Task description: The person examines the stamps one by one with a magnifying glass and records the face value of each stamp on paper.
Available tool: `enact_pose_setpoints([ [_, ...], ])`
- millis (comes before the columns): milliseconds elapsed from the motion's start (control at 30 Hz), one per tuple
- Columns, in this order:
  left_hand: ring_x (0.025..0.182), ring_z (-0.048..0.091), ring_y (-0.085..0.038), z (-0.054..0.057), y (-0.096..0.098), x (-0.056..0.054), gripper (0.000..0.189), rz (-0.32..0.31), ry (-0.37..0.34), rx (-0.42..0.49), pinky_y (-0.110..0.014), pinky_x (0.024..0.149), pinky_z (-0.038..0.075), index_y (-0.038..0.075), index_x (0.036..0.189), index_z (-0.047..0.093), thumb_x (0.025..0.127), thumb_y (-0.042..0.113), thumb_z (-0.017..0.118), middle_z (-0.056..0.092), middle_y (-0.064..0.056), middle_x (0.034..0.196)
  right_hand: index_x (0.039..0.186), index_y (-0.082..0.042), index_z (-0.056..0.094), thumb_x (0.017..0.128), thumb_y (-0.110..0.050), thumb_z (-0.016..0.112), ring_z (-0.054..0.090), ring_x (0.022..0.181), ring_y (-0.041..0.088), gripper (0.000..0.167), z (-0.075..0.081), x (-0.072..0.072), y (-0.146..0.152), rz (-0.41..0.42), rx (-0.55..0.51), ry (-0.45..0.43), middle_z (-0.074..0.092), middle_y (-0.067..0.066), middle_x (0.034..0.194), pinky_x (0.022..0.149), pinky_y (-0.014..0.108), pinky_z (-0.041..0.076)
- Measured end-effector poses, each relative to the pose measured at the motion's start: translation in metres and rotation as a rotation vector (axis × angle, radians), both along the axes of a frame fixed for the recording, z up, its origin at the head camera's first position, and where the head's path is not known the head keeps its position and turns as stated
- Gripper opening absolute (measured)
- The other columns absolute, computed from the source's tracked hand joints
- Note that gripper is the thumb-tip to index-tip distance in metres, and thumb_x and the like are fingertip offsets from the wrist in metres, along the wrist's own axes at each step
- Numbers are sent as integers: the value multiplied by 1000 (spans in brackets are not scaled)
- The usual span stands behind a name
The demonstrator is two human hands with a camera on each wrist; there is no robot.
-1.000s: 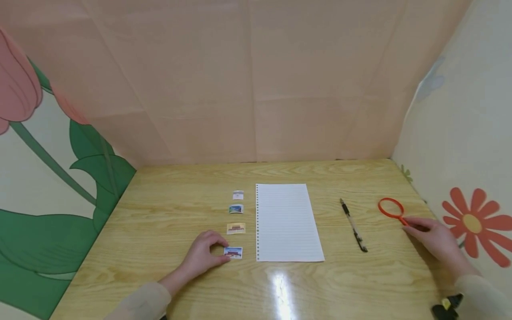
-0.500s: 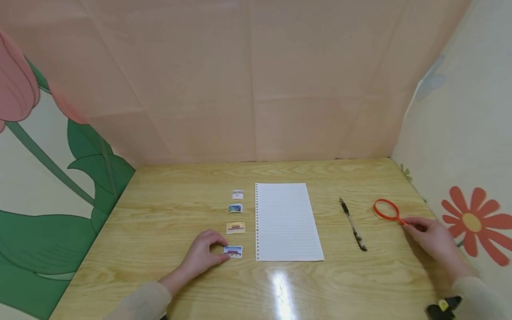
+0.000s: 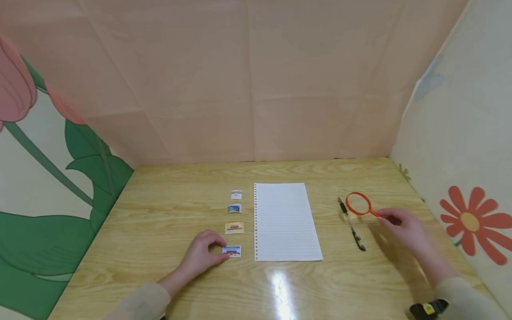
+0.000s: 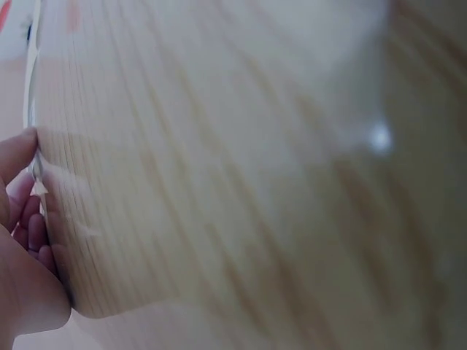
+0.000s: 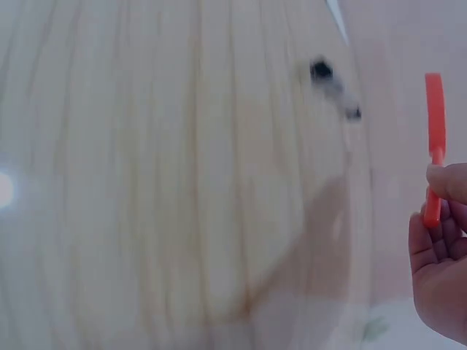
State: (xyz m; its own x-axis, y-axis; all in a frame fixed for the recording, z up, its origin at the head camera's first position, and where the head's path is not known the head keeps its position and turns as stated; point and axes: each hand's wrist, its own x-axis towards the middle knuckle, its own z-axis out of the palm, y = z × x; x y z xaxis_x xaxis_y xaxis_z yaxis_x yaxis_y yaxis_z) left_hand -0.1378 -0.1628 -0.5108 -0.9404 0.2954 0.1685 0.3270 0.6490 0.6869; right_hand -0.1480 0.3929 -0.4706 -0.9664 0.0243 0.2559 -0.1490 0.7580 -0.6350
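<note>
My right hand (image 3: 406, 229) pinches the handle of a red-rimmed magnifying glass (image 3: 374, 213), whose ring sits just beside the pen in the head view. The right wrist view shows the magnifying glass (image 5: 435, 117) edge-on, raised over the table with thumb and fingers on its handle. On the left, my left hand (image 3: 203, 251) holds a small stamp (image 3: 234, 251) with a red-roofed building at its left edge, thumb below and forefinger above. Three more stamps, yellow (image 3: 234, 228), blue-green (image 3: 234, 208) and pale (image 3: 236, 194), form a column behind it.
A lined loose-leaf sheet (image 3: 286, 222) lies just right of the stamps. Between the sheet and my right hand lies a black and clear pen (image 3: 352, 224). Peach cloth (image 3: 256, 89) backs the wooden table (image 3: 180, 186), and flowered panels stand at both sides.
My right hand has carried the magnifying glass leftward, from the table's right side to beside the pen, and raised it. The left hand has stayed at the front stamp.
</note>
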Motion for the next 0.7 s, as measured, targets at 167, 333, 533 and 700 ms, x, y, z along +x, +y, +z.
enact_pose_setpoints([
  [167, 95, 58, -13, 0, -1, 0, 26, -5, 4, 3, -41, 91, 49, 23, 87, 72, 70, 26, 91, 62, 14, 94, 96, -1, 73, 82, 8, 74, 54, 78, -4, 16, -2, -6, -33, 141, -12, 156, 67, 11, 89, 65, 9, 44],
  [333, 96, 58, -14, -1, -2, 0, 27, -8, 3, 4, -42, 92, 49, 22, 88, 72, 69, 26, 91, 62, 14, 96, 93, -2, 73, 75, 13, 76, 56, 77, 0, 24, -5, -10, -67, 263, -6, 226, 67, 8, 89, 64, 11, 47],
  [533, 96, 58, -15, 0, -2, -1, 29, -15, -5, -2, -42, 92, 49, 21, 90, 72, 69, 25, 91, 62, 13, 97, 90, -7, 73, 72, 12, 80, 56, 74, 6, 27, -11, -14, -109, 390, -11, 282, 66, -1, 86, 64, 15, 47],
  [700, 97, 59, -15, 0, -3, 0, 29, -29, -3, 5, -41, 92, 49, 21, 90, 73, 69, 25, 91, 62, 12, 98, 88, -10, 73, 71, 12, 80, 57, 75, 9, 29, -15, -16, -144, 479, -11, 297, 65, -3, 85, 64, 20, 50],
])
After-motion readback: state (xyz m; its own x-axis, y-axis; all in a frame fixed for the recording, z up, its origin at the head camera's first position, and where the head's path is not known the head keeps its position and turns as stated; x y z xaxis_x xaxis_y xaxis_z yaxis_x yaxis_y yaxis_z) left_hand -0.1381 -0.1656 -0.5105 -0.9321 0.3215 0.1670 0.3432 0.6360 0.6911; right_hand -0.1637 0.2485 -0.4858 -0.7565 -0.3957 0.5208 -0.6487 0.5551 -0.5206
